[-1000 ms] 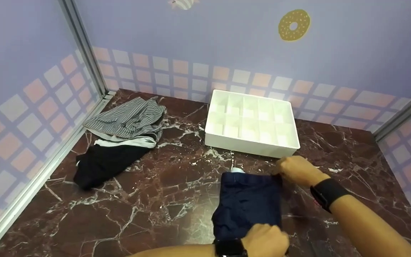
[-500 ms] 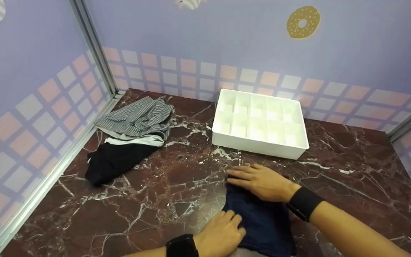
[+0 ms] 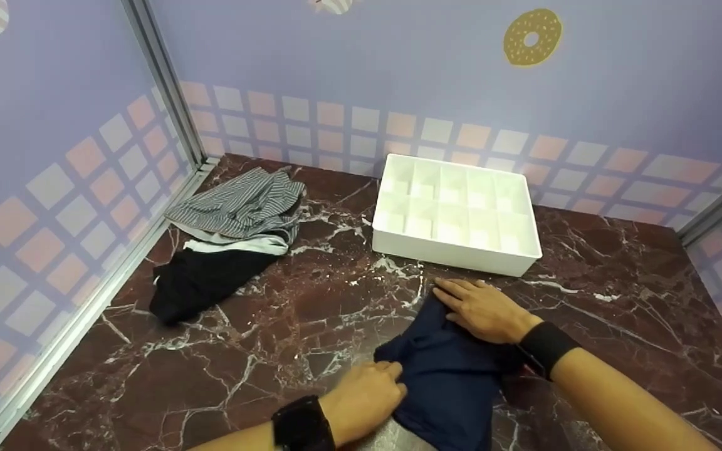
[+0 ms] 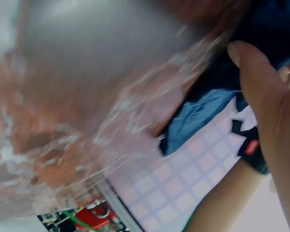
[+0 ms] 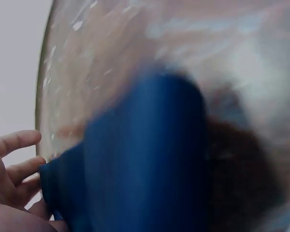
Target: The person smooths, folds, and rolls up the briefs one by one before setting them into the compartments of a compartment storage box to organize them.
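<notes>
A soft navy garment [image 3: 439, 376], which looks like folded shorts, lies crumpled on the marble-patterned surface in the head view. My left hand [image 3: 367, 401] pinches its left edge; in the left wrist view the thumb [image 4: 256, 65] presses on the dark cloth and the other fingers are mostly hidden. Over the garment's far end, my right hand [image 3: 483, 310] rests palm down with fingers extended. The right wrist view shows those fingers [image 5: 19, 169] fairly straight beside the blue cloth [image 5: 145, 159], part of which is blurred close to the camera.
A white divided box [image 3: 455, 250] stands beyond the right hand, near the back wall. To the left lie a grey striped cloth [image 3: 242, 207] and a black cloth [image 3: 210, 282], piled with something white between. Patterned walls [image 3: 336, 62] enclose the surface at the back and sides.
The garment, earlier laid out with its waistband away from me, has been turned and bunched. My left hand has moved left to its edge; my right hand now lies over its far end.
</notes>
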Available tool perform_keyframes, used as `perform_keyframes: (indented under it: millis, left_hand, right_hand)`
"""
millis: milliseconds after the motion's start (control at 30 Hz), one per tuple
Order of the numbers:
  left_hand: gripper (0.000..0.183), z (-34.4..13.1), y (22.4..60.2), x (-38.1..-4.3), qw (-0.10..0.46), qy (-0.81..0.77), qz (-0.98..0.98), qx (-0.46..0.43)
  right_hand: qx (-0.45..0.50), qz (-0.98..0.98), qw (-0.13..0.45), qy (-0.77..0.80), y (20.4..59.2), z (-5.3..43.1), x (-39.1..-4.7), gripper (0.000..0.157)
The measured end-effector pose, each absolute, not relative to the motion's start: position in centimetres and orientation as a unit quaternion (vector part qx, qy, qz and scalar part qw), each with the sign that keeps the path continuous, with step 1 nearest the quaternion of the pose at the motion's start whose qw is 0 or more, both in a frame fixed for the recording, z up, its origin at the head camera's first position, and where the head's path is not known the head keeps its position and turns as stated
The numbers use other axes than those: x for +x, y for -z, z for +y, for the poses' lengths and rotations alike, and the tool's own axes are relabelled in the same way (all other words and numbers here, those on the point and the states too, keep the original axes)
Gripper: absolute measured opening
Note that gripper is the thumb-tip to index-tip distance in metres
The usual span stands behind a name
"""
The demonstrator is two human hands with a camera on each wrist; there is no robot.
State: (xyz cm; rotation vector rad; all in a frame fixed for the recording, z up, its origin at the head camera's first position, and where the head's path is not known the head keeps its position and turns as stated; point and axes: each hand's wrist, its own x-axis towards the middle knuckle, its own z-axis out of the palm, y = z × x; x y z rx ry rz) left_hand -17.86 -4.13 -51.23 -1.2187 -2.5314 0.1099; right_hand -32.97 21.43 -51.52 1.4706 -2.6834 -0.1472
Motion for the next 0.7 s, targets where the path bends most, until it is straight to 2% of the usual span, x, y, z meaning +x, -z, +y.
perform_keyframes:
  millis: [133,300,467,700]
  left_hand:
    - [0.003,-5.4,50.7,-18.6,0.116,-0.023,-0.906,-0.406]
    - [0.009,-6.0,49.9,-19.0,0.052,0.012,-0.907,-0.417]
    - [0.012,-5.2,49.8,-18.4,0.071,0.030,-0.881,-0.467]
    - [0.024,-1.6,50.9,-17.2,0.087,0.007,-0.823,-0.561]
  right_hand:
    - [0.451,-0.892,0.031,0.028,51.9,22.1,-32.6,0.054]
    - [0.455,-0.890,0.044,-0.002,51.7,22.2,-32.4,0.056]
    - [0.482,-0.873,0.059,-0.035,50.5,22.6,-32.2,0.059]
    - [0.535,-0.844,0.039,-0.015,50.1,22.8,-31.9,0.059]
